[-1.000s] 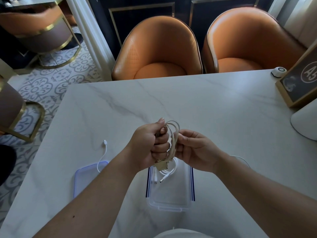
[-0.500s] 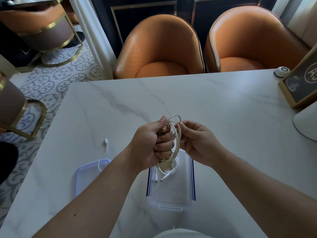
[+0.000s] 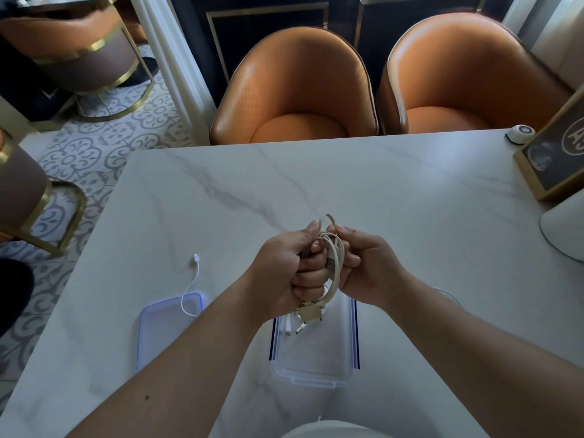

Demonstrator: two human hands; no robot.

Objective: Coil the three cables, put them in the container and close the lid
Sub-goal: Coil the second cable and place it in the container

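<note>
The left hand [image 3: 289, 273] is clenching a beige coiled cable [image 3: 333, 267] above the open container [image 3: 316, 371], while the right hand [image 3: 363, 267] is pinching its last loop. The light, springy cable is probably best gripped across all the loops, lest they unwind.

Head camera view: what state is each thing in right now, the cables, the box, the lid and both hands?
Left hand: fist closed on the beige cable.
Right hand: fingers pinching the same cable.
Beige cable: coiled in loops, held above the container.
Container: open, white cable ends inside.
Lid: off, flat on the table.
White cable: uncoiled, lying across the lid.
</note>
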